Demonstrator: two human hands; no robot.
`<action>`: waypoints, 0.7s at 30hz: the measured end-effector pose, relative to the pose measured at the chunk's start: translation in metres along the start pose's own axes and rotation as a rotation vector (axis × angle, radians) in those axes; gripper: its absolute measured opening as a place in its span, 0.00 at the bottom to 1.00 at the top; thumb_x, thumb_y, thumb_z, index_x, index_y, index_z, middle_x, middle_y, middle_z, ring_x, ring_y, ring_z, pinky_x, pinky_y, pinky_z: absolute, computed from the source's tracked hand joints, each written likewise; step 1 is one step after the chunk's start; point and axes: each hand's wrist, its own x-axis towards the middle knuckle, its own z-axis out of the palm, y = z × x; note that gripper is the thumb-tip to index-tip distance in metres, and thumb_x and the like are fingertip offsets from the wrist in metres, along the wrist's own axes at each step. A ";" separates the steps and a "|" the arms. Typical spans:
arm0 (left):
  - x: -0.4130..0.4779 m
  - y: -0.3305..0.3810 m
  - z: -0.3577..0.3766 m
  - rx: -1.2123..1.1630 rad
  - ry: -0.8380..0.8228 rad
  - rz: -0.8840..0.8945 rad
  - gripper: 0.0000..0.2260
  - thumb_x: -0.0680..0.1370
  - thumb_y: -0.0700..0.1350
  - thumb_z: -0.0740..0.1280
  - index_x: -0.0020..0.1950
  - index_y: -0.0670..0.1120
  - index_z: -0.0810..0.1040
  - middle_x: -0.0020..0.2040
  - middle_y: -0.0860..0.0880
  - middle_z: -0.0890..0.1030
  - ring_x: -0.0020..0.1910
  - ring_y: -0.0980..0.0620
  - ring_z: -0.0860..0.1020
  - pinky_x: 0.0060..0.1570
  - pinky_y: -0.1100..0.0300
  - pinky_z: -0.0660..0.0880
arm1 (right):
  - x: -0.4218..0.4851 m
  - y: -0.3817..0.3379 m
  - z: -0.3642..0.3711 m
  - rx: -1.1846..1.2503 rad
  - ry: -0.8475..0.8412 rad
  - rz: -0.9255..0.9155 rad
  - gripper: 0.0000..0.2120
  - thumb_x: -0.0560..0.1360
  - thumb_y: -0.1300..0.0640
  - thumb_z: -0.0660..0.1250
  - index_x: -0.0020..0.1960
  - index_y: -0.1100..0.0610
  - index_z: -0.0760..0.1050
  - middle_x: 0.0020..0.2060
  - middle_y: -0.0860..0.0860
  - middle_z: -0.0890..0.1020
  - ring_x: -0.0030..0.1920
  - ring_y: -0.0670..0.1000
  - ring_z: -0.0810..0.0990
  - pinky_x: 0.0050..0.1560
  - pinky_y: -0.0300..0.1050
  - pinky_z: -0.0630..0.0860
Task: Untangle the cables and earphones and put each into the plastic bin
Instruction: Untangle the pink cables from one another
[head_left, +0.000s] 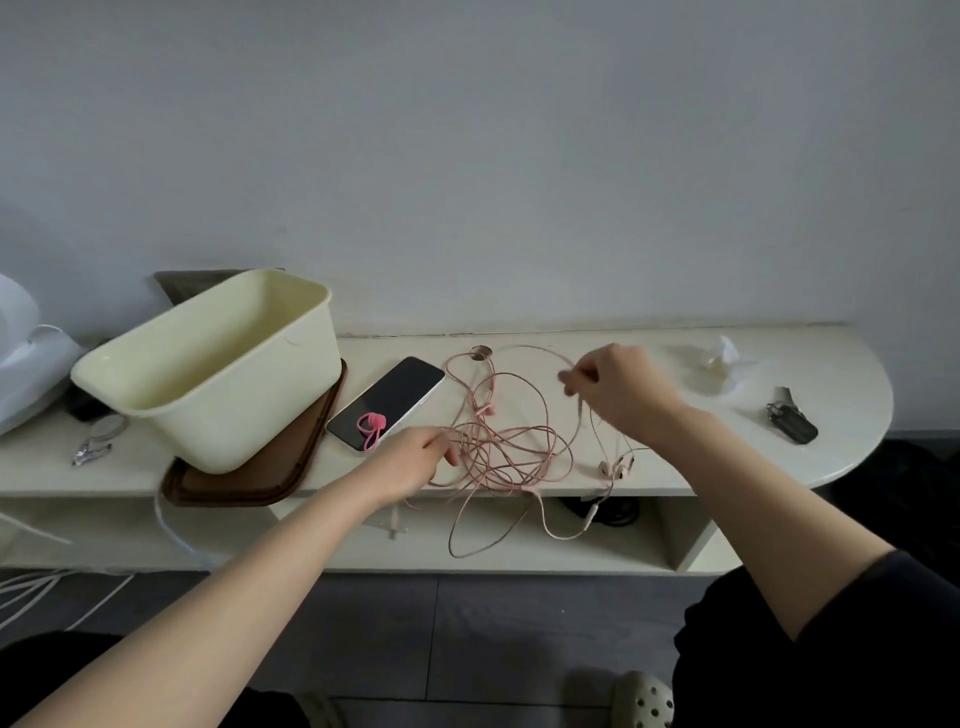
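A tangle of thin pink cables (506, 444) lies on the cream shelf top, with loops hanging over the front edge. My left hand (410, 460) grips strands at the tangle's left side. My right hand (618, 387) is raised above the shelf and pinches a pink strand between thumb and fingers. A pair of pale earbuds (613, 470) lies under my right wrist, their cord dangling off the edge. The pale yellow plastic bin (291, 374) stands tilted at the left, resting on a brown tray (249, 491); nothing shows inside it.
A phone (395, 397) lies screen up between bin and tangle, with a pink cable tie (371, 426) on it. Black keys (792, 423) and crumpled clear plastic (719, 369) sit at the right. A nail clipper (91, 451) lies at the left. White cords trail on the floor.
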 end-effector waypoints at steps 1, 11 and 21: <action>0.000 0.003 -0.002 -0.004 0.023 0.023 0.15 0.82 0.44 0.53 0.44 0.45 0.77 0.32 0.50 0.71 0.29 0.53 0.67 0.30 0.60 0.62 | -0.004 -0.004 0.001 -0.005 -0.070 -0.034 0.14 0.78 0.51 0.62 0.42 0.58 0.81 0.26 0.46 0.74 0.24 0.46 0.68 0.26 0.38 0.63; -0.014 0.008 -0.005 0.107 0.067 0.074 0.15 0.83 0.45 0.53 0.59 0.47 0.78 0.33 0.49 0.73 0.28 0.53 0.67 0.32 0.59 0.63 | -0.041 -0.044 0.007 0.178 -0.279 -0.167 0.15 0.79 0.49 0.61 0.38 0.53 0.79 0.32 0.49 0.79 0.31 0.44 0.74 0.34 0.31 0.69; -0.050 0.011 -0.021 0.068 0.311 0.036 0.07 0.80 0.46 0.61 0.53 0.43 0.69 0.42 0.49 0.71 0.43 0.47 0.72 0.38 0.58 0.63 | -0.063 -0.083 0.004 0.292 -0.148 -0.105 0.16 0.81 0.54 0.58 0.38 0.57 0.76 0.29 0.47 0.75 0.26 0.42 0.71 0.25 0.30 0.66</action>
